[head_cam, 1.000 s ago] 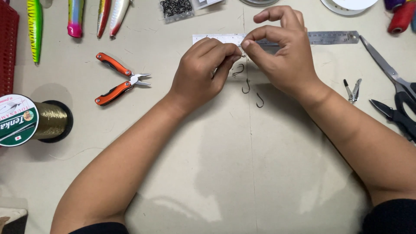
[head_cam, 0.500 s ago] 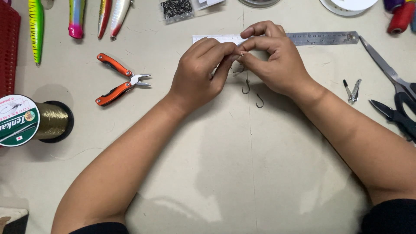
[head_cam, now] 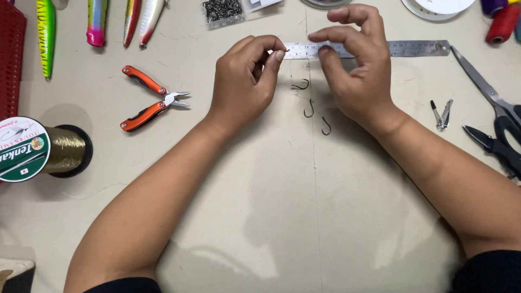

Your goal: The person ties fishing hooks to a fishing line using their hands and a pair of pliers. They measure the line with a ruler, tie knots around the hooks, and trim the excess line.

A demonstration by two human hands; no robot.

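My left hand (head_cam: pixel 247 76) is curled, its thumb and forefinger pinching a small dark fish hook (head_cam: pixel 286 51) just above the left end of a steel ruler (head_cam: pixel 391 49). My right hand (head_cam: pixel 358 65) hovers over the ruler a little to the right. Its thumb and forefinger are slightly apart and nothing shows between them. Three loose fish hooks lie on the beige table between my hands: one (head_cam: pixel 300 85) nearest the ruler, one (head_cam: pixel 309 108) below it, one (head_cam: pixel 325 126) nearest me.
Orange-handled pliers (head_cam: pixel 154 97) lie at the left, with a spool of gold line (head_cam: pixel 49 149) at the left edge. Fishing lures (head_cam: pixel 96 24) and a clear box of hooks (head_cam: pixel 222 10) sit along the far edge. Scissors (head_cam: pixel 488 92), a nail clipper (head_cam: pixel 442 113) and a red spool (head_cam: pixel 502 24) are at the right.
My hands were pressed together over the hooks and have drawn apart. The right hand lifted toward the ruler, and a third hook now lies uncovered on the table.
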